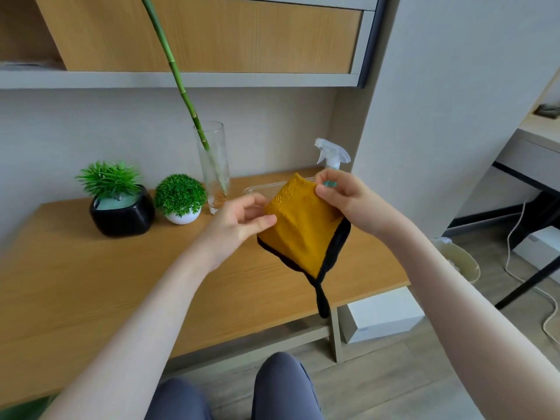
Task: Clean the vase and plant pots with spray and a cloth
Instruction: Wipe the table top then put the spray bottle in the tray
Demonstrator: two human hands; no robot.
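Cloth [303,234] hangs pinched between left hand [242,221] and right hand [342,197]

Cloth [300,228]: mustard yellow, nubbly texture, black edging ending in a black loop at the lowest corner. Spray bottle [331,154]: translucent white trigger head, teal collar (body hidden behind the cloth). Glass vase [213,165]: clear, colourless. Bamboo stalk [174,68]: green, paler rings at the joints. Left plant pot [122,215]: glossy black, pale mint-green filling, bright green spiky leaves. Right plant pot [182,218]: white, dark green ball of foliage. Tray [260,187]: clear plastic. Table [91,283]: honey-toned wood grain. Cabinet front [242,34]: same wood tone, grey frame. Trousers [278,389]: slate blue-grey.
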